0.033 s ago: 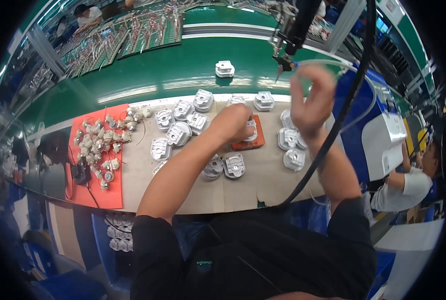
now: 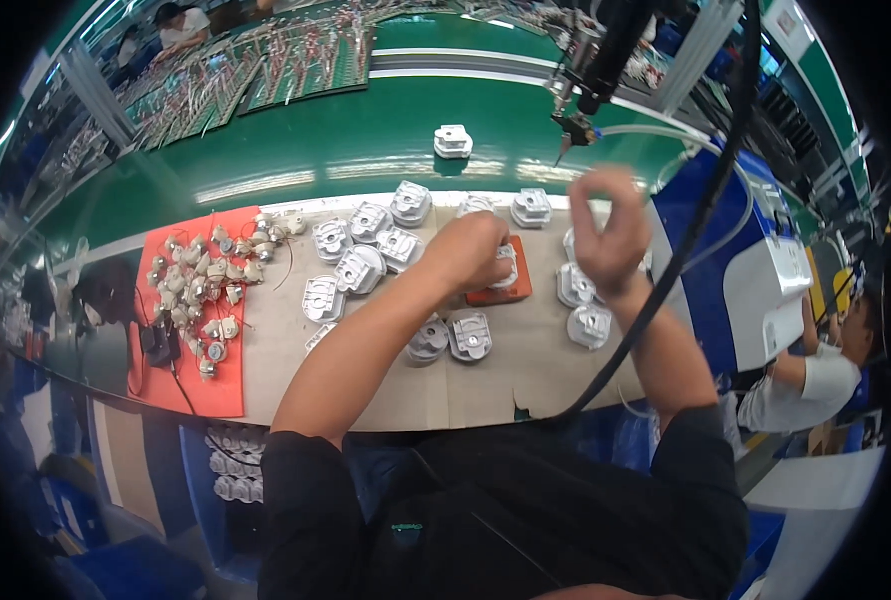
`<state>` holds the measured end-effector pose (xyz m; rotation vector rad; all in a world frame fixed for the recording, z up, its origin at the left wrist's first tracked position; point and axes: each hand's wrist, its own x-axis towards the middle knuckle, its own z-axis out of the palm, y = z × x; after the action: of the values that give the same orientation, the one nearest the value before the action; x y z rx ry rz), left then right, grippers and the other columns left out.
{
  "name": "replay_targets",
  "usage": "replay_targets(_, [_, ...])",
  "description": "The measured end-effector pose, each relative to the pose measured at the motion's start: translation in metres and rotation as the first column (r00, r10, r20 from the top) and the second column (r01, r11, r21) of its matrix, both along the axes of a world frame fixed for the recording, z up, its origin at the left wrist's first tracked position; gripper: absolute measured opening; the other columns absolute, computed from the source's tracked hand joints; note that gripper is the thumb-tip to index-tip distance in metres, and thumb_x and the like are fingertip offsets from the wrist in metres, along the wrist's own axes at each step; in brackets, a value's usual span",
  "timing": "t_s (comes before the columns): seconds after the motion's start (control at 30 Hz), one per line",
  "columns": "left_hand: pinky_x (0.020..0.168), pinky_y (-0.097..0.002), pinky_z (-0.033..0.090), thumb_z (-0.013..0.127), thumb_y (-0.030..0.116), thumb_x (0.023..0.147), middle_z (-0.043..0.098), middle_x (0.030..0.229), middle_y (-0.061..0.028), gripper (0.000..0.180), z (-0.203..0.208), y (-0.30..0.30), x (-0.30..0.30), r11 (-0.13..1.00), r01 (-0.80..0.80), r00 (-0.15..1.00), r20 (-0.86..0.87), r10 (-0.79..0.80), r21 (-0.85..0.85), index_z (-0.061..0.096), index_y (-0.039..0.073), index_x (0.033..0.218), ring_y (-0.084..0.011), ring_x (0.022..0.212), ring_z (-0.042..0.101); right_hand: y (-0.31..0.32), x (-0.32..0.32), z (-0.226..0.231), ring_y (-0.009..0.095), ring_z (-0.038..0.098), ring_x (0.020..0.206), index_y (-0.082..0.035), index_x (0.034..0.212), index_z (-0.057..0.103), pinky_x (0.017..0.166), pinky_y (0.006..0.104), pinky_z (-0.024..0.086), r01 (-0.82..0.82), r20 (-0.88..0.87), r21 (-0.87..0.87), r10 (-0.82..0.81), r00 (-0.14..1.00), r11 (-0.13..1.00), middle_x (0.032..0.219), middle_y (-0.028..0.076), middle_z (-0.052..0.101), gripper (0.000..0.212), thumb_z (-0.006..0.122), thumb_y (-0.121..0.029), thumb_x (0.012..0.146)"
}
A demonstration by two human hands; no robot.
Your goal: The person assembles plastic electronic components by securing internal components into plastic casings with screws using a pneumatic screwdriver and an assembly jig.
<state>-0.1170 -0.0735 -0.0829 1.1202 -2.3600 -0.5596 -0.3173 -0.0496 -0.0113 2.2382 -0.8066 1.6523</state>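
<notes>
My left hand is closed on a white round plastic housing, which rests on an orange block. Its fingers partly cover the housing. Raised to the right of the block is my right hand, blurred, thumb and forefinger bent into a loop; whether anything sits at its fingertips cannot be made out. Several similar white housings stand left of my left wrist. More housings are below and beside my right hand. Two others lie near my left forearm.
A red mat at left holds several small cream-coloured wired parts. Above my right hand hangs a tool with a pointed tip. A thick black cable crosses my right forearm. One housing sits on the green surface.
My right hand has come down and slightly left, nearer the housings. My left hand keeps its grip on the housing at the orange block.
</notes>
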Motion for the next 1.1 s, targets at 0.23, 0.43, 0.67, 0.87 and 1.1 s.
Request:
replay_targets(0.23, [0.071, -0.0369, 0.055, 0.076, 0.020, 0.076, 0.068, 0.087, -0.0153, 0.029, 0.044, 0.029, 0.057, 0.993, -0.114, 0.959, -0.265, 0.103, -0.026, 0.071, -0.001, 0.095, -0.0274, 0.076, 0.068, -0.058, 0.028, -0.074, 0.035, 0.067, 0.108, 0.007, 0.123, 0.056, 0.094, 0.0416, 0.054, 0.113, -0.102, 0.801, -0.052, 0.993, 0.587, 0.115, 0.026, 0.065, 0.052, 0.079, -0.022, 0.086])
replay_targets(0.43, [0.063, -0.0269, 0.049, 0.079, 0.008, 0.074, 0.060, 0.079, -0.0053, 0.024, 0.082, 0.090, 0.155, 0.930, -0.360, 0.854, -0.373, 0.363, 0.081, 0.069, 0.000, 0.093, -0.0117, 0.067, 0.058, -0.159, 0.107, -0.095, 0.040, 0.049, 0.134, 0.009, 0.138, 0.040, 0.111, 0.0445, 0.044, 0.399, -0.349, 0.849, -0.198, 0.916, 0.346, 0.141, 0.030, 0.050, 0.094, 0.088, -0.043, 0.076])
replay_targets(0.67, [0.066, -0.0207, 0.047, 0.074, -0.006, 0.078, 0.061, 0.089, -0.0005, 0.025, 0.034, 0.192, 0.254, 0.657, -0.669, 0.463, -0.496, 0.734, 0.347, 0.066, -0.002, 0.102, -0.0070, 0.075, 0.059, -0.234, 0.107, -0.128, 0.042, 0.044, 0.140, 0.007, 0.154, 0.026, 0.116, 0.0436, 0.039, 0.418, -0.386, 0.830, -0.161, 0.909, 0.371, 0.150, 0.030, 0.044, 0.129, 0.093, -0.055, 0.063])
replay_targets(0.87, [0.072, -0.0228, 0.049, 0.072, 0.002, 0.084, 0.066, 0.090, -0.0031, 0.023, 0.014, 0.297, 0.291, 0.409, -0.810, 0.186, -0.477, 0.859, 0.421, 0.065, -0.003, 0.105, -0.0088, 0.081, 0.063, -0.241, 0.134, -0.111, 0.044, 0.051, 0.132, -0.005, 0.153, 0.038, 0.111, 0.0463, 0.044, 0.397, -0.462, 0.791, 0.031, 0.886, 0.465, 0.145, 0.027, 0.050, 0.117, 0.082, -0.070, 0.067])
replay_targets(1.1, [0.075, -0.0258, 0.052, 0.080, 0.017, 0.084, 0.070, 0.087, -0.0021, 0.028, -0.003, 0.351, 0.305, 0.036, -0.963, -0.048, -0.305, 0.951, 0.266, 0.073, -0.001, 0.103, -0.0098, 0.079, 0.064, -0.282, 0.091, -0.136, 0.037, 0.068, 0.111, -0.002, 0.124, 0.065, 0.095, 0.0451, 0.051, 0.472, -0.563, 0.649, -0.042, 0.826, 0.597, 0.118, 0.022, 0.070, 0.085, 0.075, -0.071, 0.074])
